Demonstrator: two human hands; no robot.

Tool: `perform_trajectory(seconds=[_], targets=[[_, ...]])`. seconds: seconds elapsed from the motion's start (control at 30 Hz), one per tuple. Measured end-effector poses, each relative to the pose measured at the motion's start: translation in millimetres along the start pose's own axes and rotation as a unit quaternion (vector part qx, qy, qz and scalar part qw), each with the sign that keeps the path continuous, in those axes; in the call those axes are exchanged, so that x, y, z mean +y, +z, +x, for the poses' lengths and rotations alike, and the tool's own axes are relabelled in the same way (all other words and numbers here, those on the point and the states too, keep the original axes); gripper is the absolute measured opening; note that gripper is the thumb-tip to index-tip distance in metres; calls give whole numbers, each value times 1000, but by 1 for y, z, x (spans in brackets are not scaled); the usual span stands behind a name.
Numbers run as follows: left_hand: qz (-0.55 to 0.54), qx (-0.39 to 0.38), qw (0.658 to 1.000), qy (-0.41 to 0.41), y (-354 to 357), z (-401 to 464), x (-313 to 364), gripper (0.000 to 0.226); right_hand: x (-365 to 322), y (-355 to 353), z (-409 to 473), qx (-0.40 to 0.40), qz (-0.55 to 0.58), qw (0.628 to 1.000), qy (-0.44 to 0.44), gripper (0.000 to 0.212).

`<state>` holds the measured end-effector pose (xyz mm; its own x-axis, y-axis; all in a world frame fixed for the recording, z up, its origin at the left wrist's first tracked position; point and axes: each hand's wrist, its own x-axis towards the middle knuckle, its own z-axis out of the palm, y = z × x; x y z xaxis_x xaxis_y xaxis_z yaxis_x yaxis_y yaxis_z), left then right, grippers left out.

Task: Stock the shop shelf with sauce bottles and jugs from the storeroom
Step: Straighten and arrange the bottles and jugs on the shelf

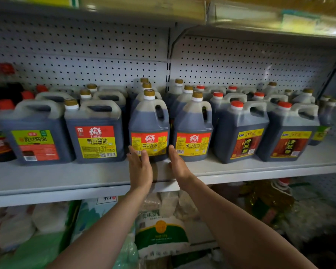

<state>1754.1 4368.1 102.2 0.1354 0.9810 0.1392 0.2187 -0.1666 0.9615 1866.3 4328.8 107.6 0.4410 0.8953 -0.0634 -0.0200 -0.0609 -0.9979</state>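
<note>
A dark soy sauce jug (pixel 149 121) with a gold cap and a red and yellow label stands upright at the front of the grey shelf (pixel 66 177), in the middle. My left hand (pixel 140 167) lies flat with its fingertips on the jug's lower left. My right hand (pixel 177 164) is edge-on at the jug's lower right, fingers straight, touching or very near it. Neither hand wraps the jug. A matching jug (pixel 193 125) stands just to the right.
Larger square jugs (pixel 94 131) fill the shelf to the left and red-capped vinegar jugs (pixel 241 131) to the right, with more rows behind against the pegboard. Another shelf hangs overhead. Rice bags (pixel 161 233) and oil bottles sit on the shelf below.
</note>
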Motion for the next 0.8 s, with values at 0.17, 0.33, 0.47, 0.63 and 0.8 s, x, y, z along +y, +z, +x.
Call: perform_trajectory(seconds=[0.17,0.33,0.47,0.63,0.8], targets=[[6,-8,1000,-8,-3,4,3,64,6,6,10,4,-5,1000,-11,90],[10,-13,1000,-1,-3,3,1,66,7,8,7,11,28,999,-18,88],[7,-12,1000,2,-4,4,1,66,8,10,3,16,26,999,-27,96],[17,-5,1000,3,-5,5,-4,66,6,3,4,7,17,1000,-18,81],[-2,32,999,-2,1,-4,-1,61,3,-18,-13,-8,29,999,-36,65]])
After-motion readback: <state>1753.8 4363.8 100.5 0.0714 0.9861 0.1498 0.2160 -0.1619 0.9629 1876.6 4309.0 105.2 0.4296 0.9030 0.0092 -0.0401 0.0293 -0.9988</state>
